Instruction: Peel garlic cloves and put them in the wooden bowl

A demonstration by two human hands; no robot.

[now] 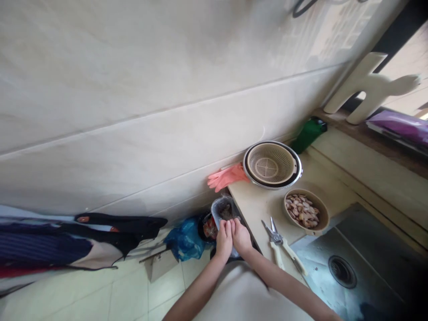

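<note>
My left hand and my right hand are side by side, fingers closed and knuckles touching. Whatever they grip, if anything, is hidden by the fingers. Just beneath and beyond them is a translucent grey plastic container with dark matter inside; I cannot tell whether the hands touch it. On the counter to the right lie kitchen scissors with cream handles, blades spread. Beside these stands a beige bowl filled with shellfish, apparently clams.
A beige colander sits in a larger metal-rimmed vessel, near pink rubber gloves and a green bottle. The sink is at right. A blue plastic bag and hanging clothes are at left.
</note>
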